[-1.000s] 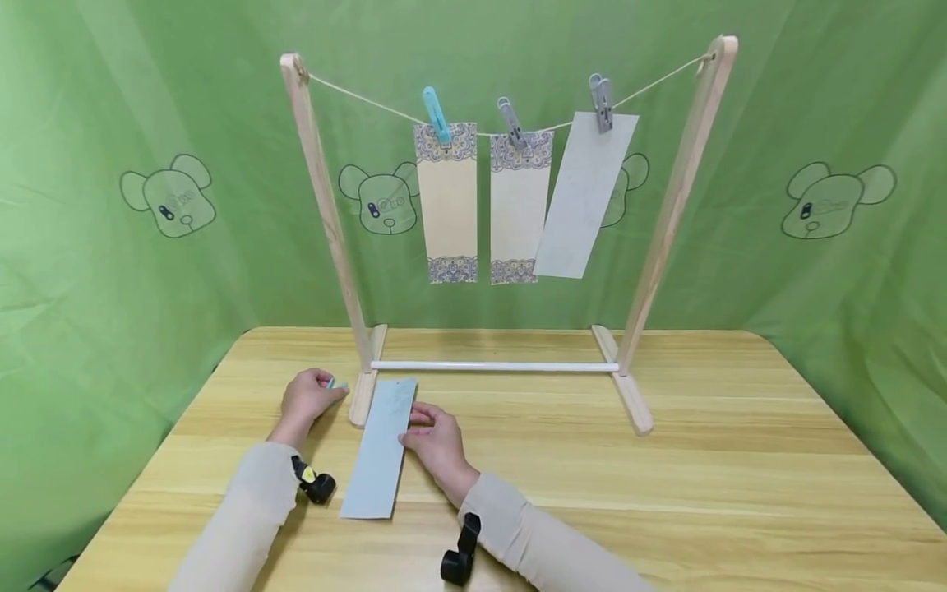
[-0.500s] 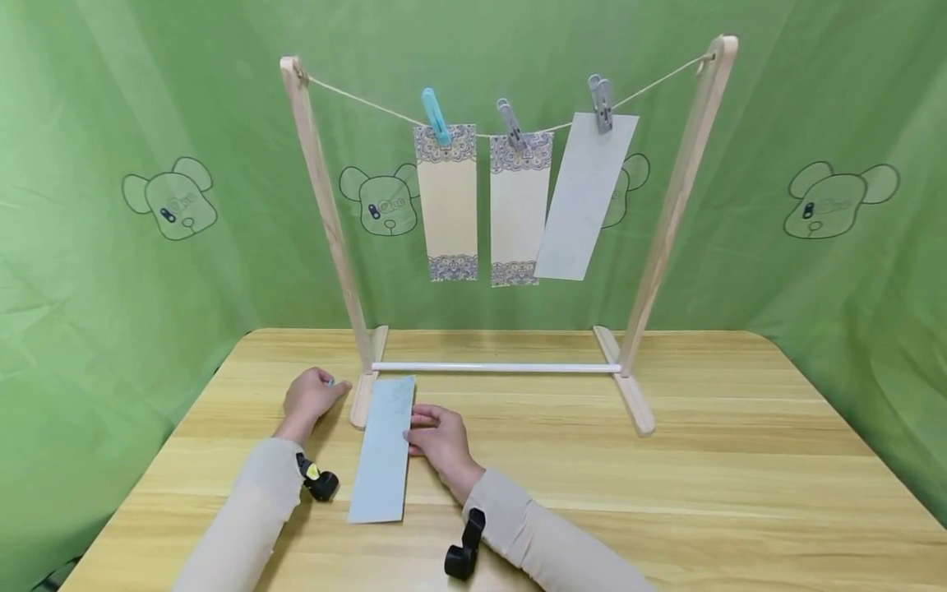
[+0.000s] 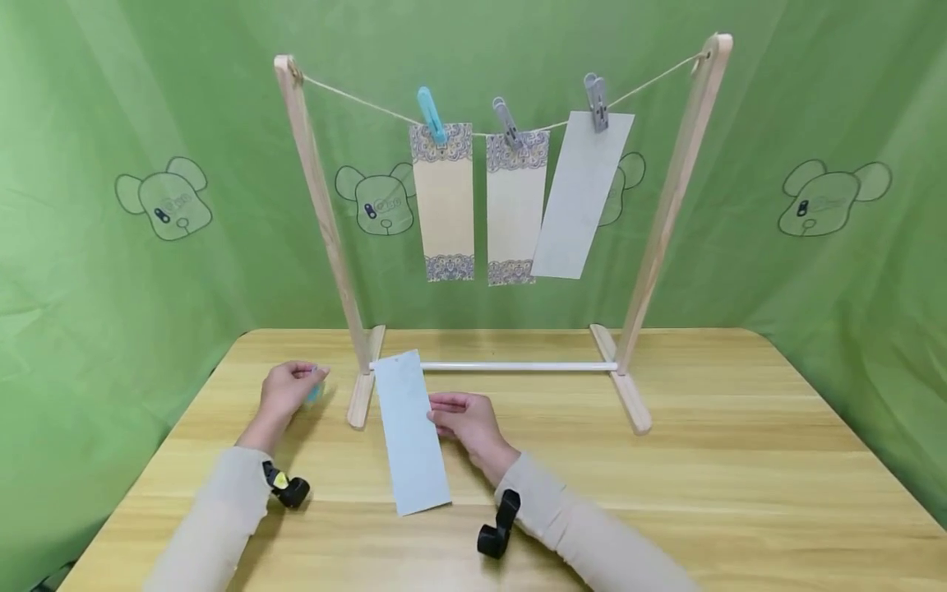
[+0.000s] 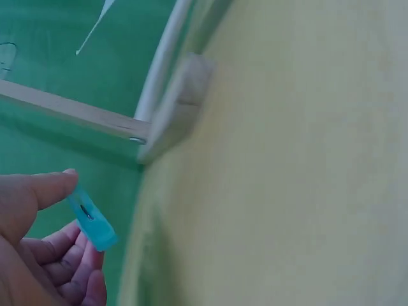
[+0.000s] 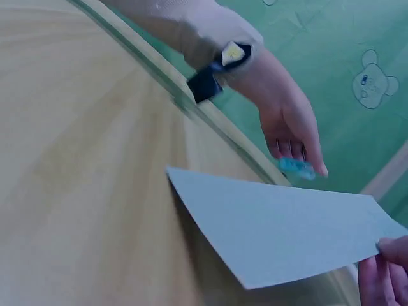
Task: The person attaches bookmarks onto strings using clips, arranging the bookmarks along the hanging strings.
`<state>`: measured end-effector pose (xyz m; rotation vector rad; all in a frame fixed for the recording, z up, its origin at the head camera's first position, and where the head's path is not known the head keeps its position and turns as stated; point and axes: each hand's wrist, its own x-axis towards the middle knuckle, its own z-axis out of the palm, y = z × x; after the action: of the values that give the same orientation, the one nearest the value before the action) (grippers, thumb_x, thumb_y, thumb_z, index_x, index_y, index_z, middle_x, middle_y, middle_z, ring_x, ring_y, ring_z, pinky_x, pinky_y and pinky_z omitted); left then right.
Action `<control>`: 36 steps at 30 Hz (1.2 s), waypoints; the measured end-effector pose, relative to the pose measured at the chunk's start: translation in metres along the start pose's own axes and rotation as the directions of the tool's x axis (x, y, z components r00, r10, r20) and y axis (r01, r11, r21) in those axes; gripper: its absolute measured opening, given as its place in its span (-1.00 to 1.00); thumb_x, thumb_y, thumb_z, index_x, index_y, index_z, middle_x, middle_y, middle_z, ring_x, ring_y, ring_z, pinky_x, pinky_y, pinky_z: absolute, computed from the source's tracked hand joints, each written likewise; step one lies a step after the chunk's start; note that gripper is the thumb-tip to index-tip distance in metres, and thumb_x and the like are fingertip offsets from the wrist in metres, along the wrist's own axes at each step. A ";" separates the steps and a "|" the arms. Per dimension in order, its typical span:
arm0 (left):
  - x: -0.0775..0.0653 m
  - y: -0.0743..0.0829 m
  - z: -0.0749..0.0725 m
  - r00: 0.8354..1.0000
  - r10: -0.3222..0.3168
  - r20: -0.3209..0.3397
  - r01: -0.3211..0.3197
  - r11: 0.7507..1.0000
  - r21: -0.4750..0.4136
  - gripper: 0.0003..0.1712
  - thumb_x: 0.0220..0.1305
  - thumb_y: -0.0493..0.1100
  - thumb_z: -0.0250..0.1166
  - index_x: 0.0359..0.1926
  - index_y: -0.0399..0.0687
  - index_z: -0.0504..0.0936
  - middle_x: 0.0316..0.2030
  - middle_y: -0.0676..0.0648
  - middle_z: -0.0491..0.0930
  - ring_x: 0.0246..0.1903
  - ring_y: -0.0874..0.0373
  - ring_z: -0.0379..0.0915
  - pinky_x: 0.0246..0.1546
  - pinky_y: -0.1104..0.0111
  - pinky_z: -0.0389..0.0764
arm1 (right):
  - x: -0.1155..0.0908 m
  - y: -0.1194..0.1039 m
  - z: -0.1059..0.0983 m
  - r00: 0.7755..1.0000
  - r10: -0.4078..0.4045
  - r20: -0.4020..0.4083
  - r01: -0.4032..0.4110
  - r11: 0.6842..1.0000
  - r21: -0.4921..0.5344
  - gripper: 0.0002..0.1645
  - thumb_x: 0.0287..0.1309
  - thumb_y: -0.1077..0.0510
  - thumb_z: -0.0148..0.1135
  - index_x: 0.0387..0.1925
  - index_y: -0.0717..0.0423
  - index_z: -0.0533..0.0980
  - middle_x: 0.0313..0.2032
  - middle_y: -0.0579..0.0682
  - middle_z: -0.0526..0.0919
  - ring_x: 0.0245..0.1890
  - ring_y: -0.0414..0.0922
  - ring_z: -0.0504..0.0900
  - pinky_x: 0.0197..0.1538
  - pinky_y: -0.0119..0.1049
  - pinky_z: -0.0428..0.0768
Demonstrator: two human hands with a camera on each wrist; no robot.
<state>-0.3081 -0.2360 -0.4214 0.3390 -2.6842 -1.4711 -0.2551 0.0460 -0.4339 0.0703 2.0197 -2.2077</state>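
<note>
My left hand (image 3: 287, 386) pinches a turquoise clothespin (image 4: 93, 220) between thumb and fingers, left of the rack's left foot. With the thumb in front and fingers behind, my right hand (image 3: 470, 423) grips a pale blue paper strip (image 3: 412, 436) by its right edge. The strip has a small hole near its top and leans slightly, its upper end overlapping the rack's white bar (image 3: 518, 367) in the head view. In the right wrist view, the strip's near end stands over the table with a shadow beneath.
A wooden rack (image 3: 318, 181) carries a sagging string (image 3: 355, 97). On it hang two patterned strips (image 3: 447, 205) (image 3: 515, 210) and a plain pale strip (image 3: 583, 197), held by a turquoise clothespin (image 3: 431, 117) and two grey clothespins (image 3: 507, 123) (image 3: 596, 103). Green curtain (image 3: 177, 74) surrounds the wooden table (image 3: 703, 460).
My right hand has moved right and away with the paper strip, which has lifted and turned to lean the other way. My left hand has shifted left, showing more of its clothespin.
</note>
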 end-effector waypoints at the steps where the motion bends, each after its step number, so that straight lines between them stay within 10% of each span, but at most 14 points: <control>1: -0.001 0.005 -0.004 1.000 0.007 0.004 -0.007 1.000 -0.021 -0.44 0.26 0.01 0.25 0.07 -0.38 0.46 -0.16 -0.18 0.51 -0.24 0.11 0.41 -0.27 0.44 0.49 | 0.001 -0.004 -0.002 1.000 -0.007 -0.002 0.007 1.000 -0.003 -0.65 -0.01 0.45 0.29 -0.10 0.41 0.56 -0.25 0.20 0.69 -0.45 -0.24 0.65 -0.36 -0.38 0.66; 9: -0.006 0.059 -0.039 0.987 0.160 0.004 -0.157 0.977 -0.145 -0.40 0.32 0.03 0.18 0.20 -0.32 0.39 -0.05 -0.16 0.48 -0.19 0.24 0.39 -0.07 0.46 0.47 | 0.012 -0.047 -0.014 0.998 -0.060 -0.018 0.060 0.997 -0.038 -0.65 -0.02 0.46 0.29 -0.11 0.35 0.57 -0.28 0.14 0.69 -0.43 -0.22 0.65 -0.27 -0.29 0.68; 19: -0.023 0.141 -0.075 0.917 0.397 -0.041 -0.398 0.906 -0.145 -0.51 0.30 -0.05 0.22 0.11 -0.30 0.46 -0.21 0.07 0.52 -0.23 0.32 0.43 -0.09 0.57 0.47 | 0.026 -0.108 -0.014 0.989 -0.146 0.033 0.149 0.981 -0.123 -0.63 0.05 0.43 0.26 -0.04 0.26 0.55 -0.18 0.15 0.64 -0.36 -0.20 0.62 -0.07 -0.19 0.64; 26: -0.030 0.186 -0.080 0.921 0.384 -0.065 -0.390 0.904 -0.174 -0.50 0.25 -0.01 0.26 0.08 -0.24 0.48 -0.18 0.03 0.54 -0.19 0.27 0.45 0.03 0.39 0.48 | 0.034 -0.133 -0.009 0.976 -0.215 0.031 0.217 0.968 -0.129 -0.65 0.05 0.42 0.26 -0.06 0.26 0.56 -0.21 0.13 0.66 -0.36 -0.20 0.63 -0.12 -0.26 0.66; 36: -0.024 0.241 -0.084 0.909 0.407 -0.093 -0.413 0.841 -0.350 -0.65 0.23 -0.24 0.26 0.02 -0.27 0.50 -0.25 0.03 0.52 -0.25 0.25 0.48 -0.03 0.48 0.53 | 0.040 -0.159 0.002 0.961 -0.277 0.010 0.276 0.953 -0.125 -0.70 0.08 0.35 0.30 -0.09 0.23 0.59 -0.28 0.02 0.65 -0.33 -0.21 0.60 -0.12 -0.27 0.65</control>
<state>-0.3106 -0.1750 -0.1724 -0.2363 -2.2045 -1.7472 -0.3172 0.0540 -0.2820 -0.2337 2.2897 -2.2270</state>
